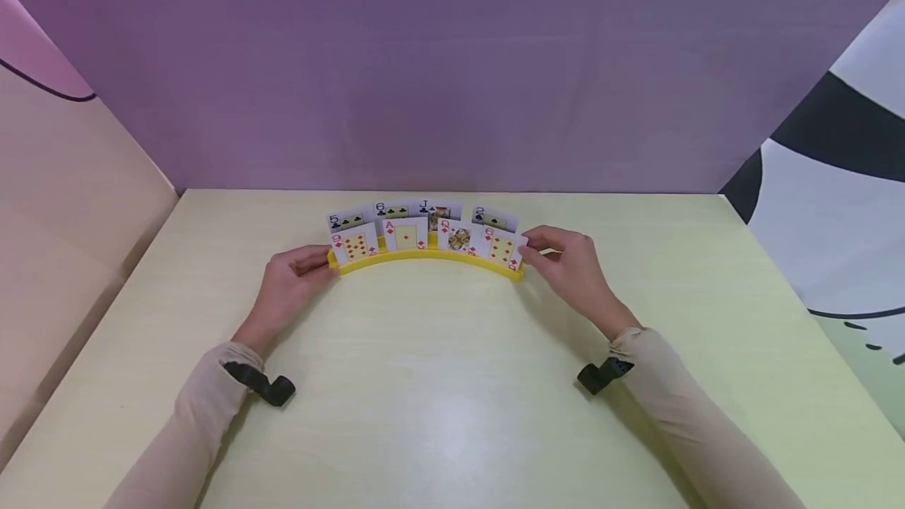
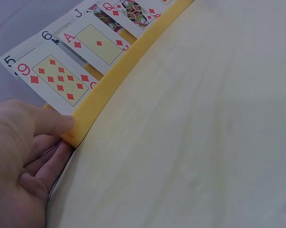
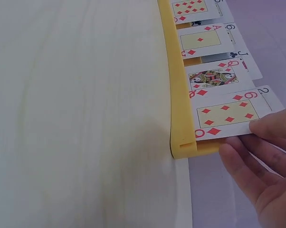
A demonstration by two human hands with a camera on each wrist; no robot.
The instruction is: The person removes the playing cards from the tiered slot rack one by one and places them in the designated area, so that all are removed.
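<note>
A curved yellow card holder [image 1: 424, 254] stands on the table with playing cards upright in two rows. Clubs show in the back row, among them the jack of clubs [image 1: 440, 214]. In front, from left, stand the nine of diamonds [image 2: 60, 76], ace of diamonds [image 2: 99, 43], queen of diamonds [image 3: 214, 78] and six of diamonds [image 3: 228, 114]. My left hand [image 1: 290, 281] grips the holder's left end, its thumb on the front by the nine. At the other end, my right hand [image 1: 573, 269] pinches the six's outer edge, thumb in front and fingers partly hidden behind.
The pale table [image 1: 438, 383] spreads out in front of the holder. Behind its far edge rises a purple wall [image 1: 452, 85]. Black wrist mounts [image 1: 258, 383] stick out inward from both sleeves, low over the tabletop.
</note>
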